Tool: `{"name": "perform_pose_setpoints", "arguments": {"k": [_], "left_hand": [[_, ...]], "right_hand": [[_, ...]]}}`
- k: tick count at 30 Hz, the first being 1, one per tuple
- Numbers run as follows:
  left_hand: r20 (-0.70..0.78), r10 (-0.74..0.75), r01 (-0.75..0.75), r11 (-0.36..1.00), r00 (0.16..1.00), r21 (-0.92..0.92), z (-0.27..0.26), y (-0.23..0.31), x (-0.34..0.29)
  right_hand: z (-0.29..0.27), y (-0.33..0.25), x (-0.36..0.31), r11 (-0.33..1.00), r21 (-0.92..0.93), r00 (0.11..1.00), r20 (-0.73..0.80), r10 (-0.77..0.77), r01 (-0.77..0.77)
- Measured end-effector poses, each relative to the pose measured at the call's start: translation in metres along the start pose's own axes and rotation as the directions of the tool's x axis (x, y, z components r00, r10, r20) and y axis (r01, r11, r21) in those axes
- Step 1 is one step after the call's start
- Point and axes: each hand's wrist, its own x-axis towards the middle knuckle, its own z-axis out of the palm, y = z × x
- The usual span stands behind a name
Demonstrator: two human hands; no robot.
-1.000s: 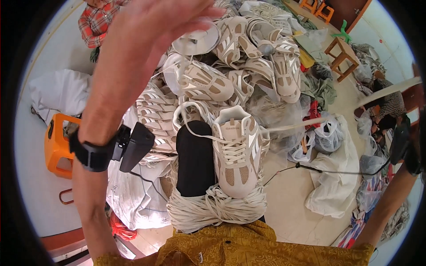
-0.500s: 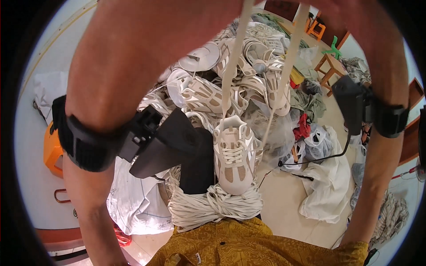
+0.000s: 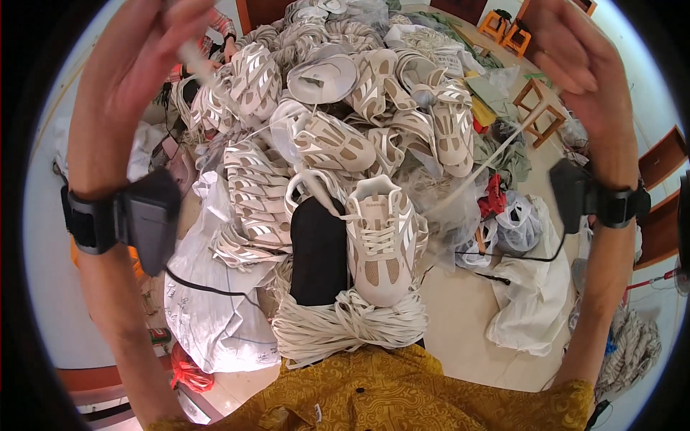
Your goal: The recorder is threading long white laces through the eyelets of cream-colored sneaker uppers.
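Observation:
A white and beige sneaker [image 3: 379, 237] sits toe toward me, partly laced. Its pale shoelace [image 3: 496, 154] runs from both upper sides in two long strands, out to my raised hands. My left hand [image 3: 147, 61], blurred at the upper left, is closed on one strand. My right hand [image 3: 575, 54] at the upper right pinches the other, its fingers bent. Beside the sneaker lies a long black rounded piece [image 3: 318, 251]. Just below both is a thick bundle of white laces [image 3: 352, 327], against my yellow patterned shirt.
A heap of unlaced sneaker uppers [image 3: 334, 144] fills the middle behind. Stacked uppers [image 3: 255, 194] and a white sack [image 3: 223, 316] are on the left. Plastic bags [image 3: 517, 230] and a wooden stool [image 3: 539, 115] stand right. Another person's hand [image 3: 229, 49] shows at the far left.
My hands have moved apart and back toward me, from above the sneaker to the two sides. The shoelace strands have swung from nearly upright to spreading outward.

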Motion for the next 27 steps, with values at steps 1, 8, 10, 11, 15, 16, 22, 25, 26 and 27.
{"name": "perform_pose_setpoints", "arguments": {"k": [1, 8, 10, 11, 15, 16, 22, 25, 26, 27], "left_hand": [[-0.022, -0.007, 0.007, 1.000, 1.000, 0.006, 0.010, 0.008, -0.013], [-0.901, -0.002, 0.050, 0.999, 0.434, 0.022, -0.225, -0.030, -0.218], [-0.966, 0.081, 0.070, 0.992, 0.246, 0.101, -0.251, -0.079, -0.264], [-0.966, 0.072, 0.121, 0.987, 0.247, 0.105, -0.256, -0.099, -0.272], [-0.988, 0.101, 0.161, 0.980, 0.117, 0.119, -0.290, -0.110, -0.366], [-0.995, 0.091, 0.168, 0.982, -0.041, 0.083, -0.287, -0.122, -0.363], [-0.940, 0.228, 0.339, 0.931, -0.253, 0.135, -0.246, -0.127, -0.326], [-0.972, 0.214, 0.609, 0.760, 0.099, 0.229, -0.238, -0.129, -0.309], [-0.955, 0.116, 0.576, 0.776, 0.272, 0.258, -0.222, -0.157, -0.264], [-0.910, 0.030, 0.558, 0.782, 0.412, 0.279, -0.197, -0.179, -0.229]], "right_hand": [[-0.024, -0.006, -0.016, 0.998, -0.030, 0.994, -0.084, -0.062, 0.060], [-0.175, -0.017, -0.219, 0.978, -0.184, 0.474, -0.873, -0.117, -0.098], [-0.194, -0.003, -0.284, 0.986, -0.149, 0.430, -0.897, -0.104, -0.071], [-0.200, -0.003, -0.319, 0.995, -0.098, 0.398, -0.913, -0.087, -0.008], [-0.213, 0.053, -0.373, 0.999, -0.001, 0.263, -0.965, -0.011, 0.036], [-0.212, 0.052, -0.383, 1.000, -0.012, 0.217, -0.976, -0.016, 0.021], [-0.154, 0.114, -0.302, 0.546, -0.529, 0.513, -0.835, -0.199, -0.650], [-0.049, 0.190, -0.184, 0.656, -0.525, 0.759, -0.642, 0.113, -0.542], [-0.037, 0.226, -0.176, 0.555, -0.832, 0.967, -0.134, -0.218, 0.010], [0.005, 0.238, -0.142, 0.542, -0.839, 0.989, -0.047, -0.143, 0.039]]}}
